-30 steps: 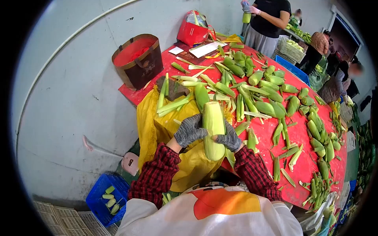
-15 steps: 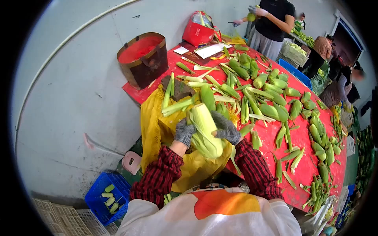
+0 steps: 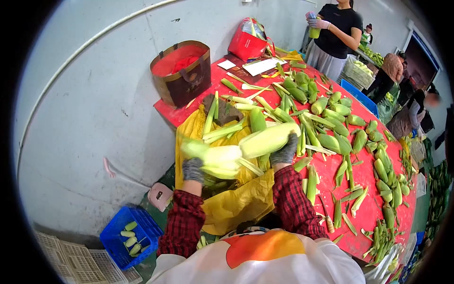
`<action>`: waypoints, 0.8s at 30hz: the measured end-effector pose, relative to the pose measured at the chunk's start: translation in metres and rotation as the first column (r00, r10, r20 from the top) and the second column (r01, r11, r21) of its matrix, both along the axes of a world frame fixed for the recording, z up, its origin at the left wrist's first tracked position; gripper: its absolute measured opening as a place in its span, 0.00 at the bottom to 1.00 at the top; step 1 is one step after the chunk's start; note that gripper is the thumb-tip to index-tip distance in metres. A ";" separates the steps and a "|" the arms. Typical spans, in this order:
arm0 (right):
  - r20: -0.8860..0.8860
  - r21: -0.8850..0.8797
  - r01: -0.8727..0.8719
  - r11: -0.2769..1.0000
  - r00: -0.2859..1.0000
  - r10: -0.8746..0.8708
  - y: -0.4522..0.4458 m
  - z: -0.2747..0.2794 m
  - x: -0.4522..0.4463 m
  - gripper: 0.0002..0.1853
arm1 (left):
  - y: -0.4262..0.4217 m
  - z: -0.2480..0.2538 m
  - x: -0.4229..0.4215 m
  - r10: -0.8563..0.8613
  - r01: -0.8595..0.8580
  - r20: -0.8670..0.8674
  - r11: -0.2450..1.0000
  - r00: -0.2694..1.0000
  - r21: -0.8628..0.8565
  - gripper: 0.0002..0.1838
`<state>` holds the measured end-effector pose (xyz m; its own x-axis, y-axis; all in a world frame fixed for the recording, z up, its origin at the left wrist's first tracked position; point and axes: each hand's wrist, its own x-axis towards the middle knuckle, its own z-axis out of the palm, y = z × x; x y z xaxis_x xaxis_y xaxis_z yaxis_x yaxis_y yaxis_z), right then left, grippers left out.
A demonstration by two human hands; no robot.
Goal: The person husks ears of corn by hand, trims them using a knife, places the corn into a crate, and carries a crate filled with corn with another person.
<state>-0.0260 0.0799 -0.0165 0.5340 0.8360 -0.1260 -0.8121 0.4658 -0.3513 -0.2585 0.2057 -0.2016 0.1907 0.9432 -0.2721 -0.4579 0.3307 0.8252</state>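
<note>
My left hand (image 3: 193,170), in a grey glove, is closed on a bundle of pale green husk (image 3: 217,161), whose left end is blurred by motion. My right hand (image 3: 285,150), also gloved, grips the right end of a pale green corn ear (image 3: 267,140). Husk and ear meet between my hands, above a yellow sack (image 3: 241,201) at the table's near edge. Loose husk leaves (image 3: 222,131) lie just beyond on the sack.
Many green corn ears (image 3: 336,125) and husk scraps cover the red table (image 3: 317,189). A brown bag (image 3: 182,78) and red bag (image 3: 247,42) stand at the back. A blue crate (image 3: 127,236) is low left. Co-workers, one in black (image 3: 338,28), stand beyond.
My hands have moved apart, the left to the left with the husk, the right holding the ear. The husk has come away from most of the ear. The view has shifted slightly.
</note>
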 end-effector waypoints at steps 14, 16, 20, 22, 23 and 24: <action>0.831 -0.031 0.036 0.999 0.556 0.006 0.039 0.023 -0.060 0.22 | -0.044 0.217 0.042 0.144 0.495 -0.648 0.530 0.748 0.689 0.26; 0.771 -0.009 0.010 1.000 0.637 0.001 0.039 0.027 -0.066 0.21 | -0.045 0.218 0.046 0.161 0.411 -0.614 0.609 0.773 0.678 0.20; 0.867 -0.010 0.082 0.997 0.498 -0.032 0.035 0.028 -0.065 0.21 | -0.031 0.184 0.036 0.595 0.355 -0.638 0.533 0.488 0.768 0.11; 0.796 0.008 0.024 1.000 0.605 -0.021 0.038 0.018 -0.046 0.20 | -0.002 0.163 0.005 0.540 0.481 -0.817 0.672 0.202 0.563 0.11; 0.655 0.063 -0.030 0.998 0.756 -0.018 0.046 0.014 -0.039 0.23 | 0.012 0.139 -0.008 0.359 0.454 -0.905 0.783 0.229 0.426 0.10; 0.484 0.123 -0.069 0.990 0.875 0.001 0.052 0.013 -0.034 0.26 | 0.018 0.120 -0.015 0.161 0.434 -0.952 0.862 0.260 0.264 0.11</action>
